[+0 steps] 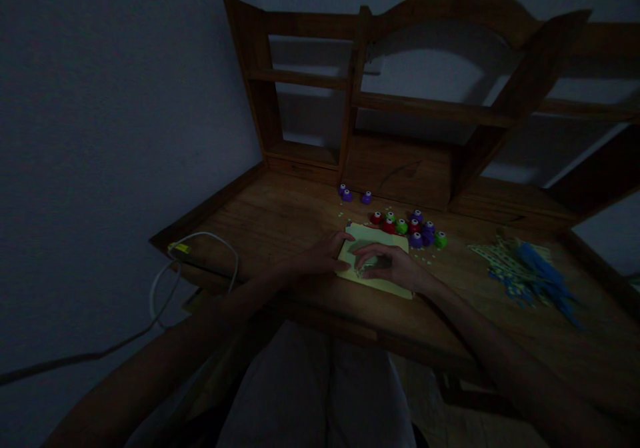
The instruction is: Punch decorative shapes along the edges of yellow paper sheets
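A pale yellow paper pad or stack of sheets (387,288) lies near the desk's front edge. My left hand (326,255) rests at its left edge, thumb and fingers spread apart. Over the middle of the paper, my right hand (397,268) is curved, with a gap between thumb and fingertips. Small pale paper bits (360,272) lie by those fingertips; the dim light hides whether any are pinched. Just beyond the paper stand several small knob-like craft punches (401,226) in red, green and purple with white tops.
Hole-punched yellow and blue paper strips (537,271) are heaped at the right. More purple punches (347,195) stand farther back, with tiny paper dots (425,259) scattered around. A wooden shelf unit (350,101) closes off the back. A white cable (223,238) loops over the left edge.
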A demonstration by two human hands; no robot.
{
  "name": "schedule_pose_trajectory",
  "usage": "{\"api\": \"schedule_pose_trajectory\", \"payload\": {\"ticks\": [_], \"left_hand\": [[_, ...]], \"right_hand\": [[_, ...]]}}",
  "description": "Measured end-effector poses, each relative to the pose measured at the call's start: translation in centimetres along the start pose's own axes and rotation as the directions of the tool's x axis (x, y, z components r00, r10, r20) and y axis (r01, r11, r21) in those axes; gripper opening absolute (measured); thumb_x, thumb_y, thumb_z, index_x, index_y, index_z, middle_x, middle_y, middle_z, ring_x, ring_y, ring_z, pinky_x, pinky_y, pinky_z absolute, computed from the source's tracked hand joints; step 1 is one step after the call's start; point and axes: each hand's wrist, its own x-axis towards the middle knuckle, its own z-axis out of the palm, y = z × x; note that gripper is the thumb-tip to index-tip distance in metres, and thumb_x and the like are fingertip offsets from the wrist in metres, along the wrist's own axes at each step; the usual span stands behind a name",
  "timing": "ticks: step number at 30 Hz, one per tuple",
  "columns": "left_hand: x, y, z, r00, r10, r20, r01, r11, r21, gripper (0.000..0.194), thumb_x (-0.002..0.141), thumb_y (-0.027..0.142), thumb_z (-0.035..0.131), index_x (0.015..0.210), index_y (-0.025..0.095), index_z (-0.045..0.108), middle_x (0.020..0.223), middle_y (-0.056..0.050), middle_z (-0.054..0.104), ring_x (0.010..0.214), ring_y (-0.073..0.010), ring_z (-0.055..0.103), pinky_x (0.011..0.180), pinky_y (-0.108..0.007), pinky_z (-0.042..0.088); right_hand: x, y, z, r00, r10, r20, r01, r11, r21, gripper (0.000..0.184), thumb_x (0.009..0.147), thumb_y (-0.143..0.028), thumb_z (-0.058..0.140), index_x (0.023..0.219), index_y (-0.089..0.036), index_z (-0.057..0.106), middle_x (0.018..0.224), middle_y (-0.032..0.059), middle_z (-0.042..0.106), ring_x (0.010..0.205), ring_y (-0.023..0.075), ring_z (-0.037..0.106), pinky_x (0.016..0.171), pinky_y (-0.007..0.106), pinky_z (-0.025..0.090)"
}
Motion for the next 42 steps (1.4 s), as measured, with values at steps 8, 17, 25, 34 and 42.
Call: {"api": "schedule_pose_trajectory", "payload": {"ticks": [8, 17, 25, 34, 42], "left_hand": [[0.1, 0.3, 0.5, 1.000, -0.014, -0.015, 0.014, 1.000, -0.010, 0.059, 0.070, 0.030, 0.067, 0.123, 0.026, 0.043, 0.131, -0.007, 0.044, 0.125, -0.0268, 0.039, 0.107, -0.046, 0.030], [-0.1, 0.8, 0.2, 0.999, -0.024, -0.035, 0.026, 0.998, 0.051, 0.054, 0.070, 0.031, 0.067, 0.120, 0.025, 0.045, 0.128, -0.007, 0.048, 0.123, -0.0280, 0.041, 0.105, -0.046, 0.032], [0.1, 0.1, 0.4, 0.999, -0.004, -0.038, 0.007, 0.997, 0.073, 0.056, 0.071, 0.036, 0.069, 0.121, 0.025, 0.044, 0.128, -0.007, 0.047, 0.122, -0.0267, 0.042, 0.104, -0.044, 0.034], [0.9, -0.4, 1.5, 0.983, 0.034, -0.179, 0.006, 0.976, 0.218, 0.052, 0.069, 0.046, 0.072, 0.109, 0.022, 0.051, 0.115, -0.009, 0.051, 0.112, -0.0267, 0.046, 0.096, -0.042, 0.038], [2.2, -0.8, 1.2, 0.992, 0.022, -0.122, 0.015, 0.956, 0.291, 0.056, 0.063, 0.048, 0.076, 0.103, 0.021, 0.049, 0.110, -0.008, 0.051, 0.110, -0.0278, 0.045, 0.095, -0.042, 0.037]], "right_hand": [[0.3, 0.3, 0.4, 0.997, -0.049, -0.053, 0.047, 0.998, -0.033, 0.020, 0.076, -0.037, 0.071, 0.087, -0.021, 0.072, 0.104, 0.0051, 0.068, 0.101, 0.0211, 0.062, 0.095, 0.038, 0.044], [0.3, 0.7, 0.5, 0.993, 0.082, -0.083, -0.080, 0.996, 0.031, 0.030, 0.067, -0.043, 0.076, 0.086, -0.019, 0.072, 0.089, 0.0053, 0.072, 0.086, 0.0218, 0.068, 0.085, 0.036, 0.049], [-0.2, 0.6, -0.1, 0.984, 0.176, 0.025, -0.178, 0.976, 0.122, 0.043, 0.064, -0.046, 0.077, 0.095, -0.017, 0.067, 0.079, 0.0049, 0.074, 0.079, 0.0227, 0.071, 0.080, 0.037, 0.052], [-0.6, 0.1, -0.9, 1.000, 0.003, -0.018, -0.003, 1.000, 0.007, 0.035, 0.067, -0.042, 0.077, 0.095, -0.020, 0.070, 0.105, 0.0061, 0.069, 0.101, 0.0223, 0.063, 0.096, 0.040, 0.045], [-0.6, 0.4, -0.4, 0.998, 0.045, -0.046, -0.044, 0.999, 0.008, 0.031, 0.072, -0.044, 0.072, 0.088, -0.018, 0.070, 0.090, 0.0050, 0.071, 0.086, 0.0195, 0.066, 0.083, 0.035, 0.050]]}}
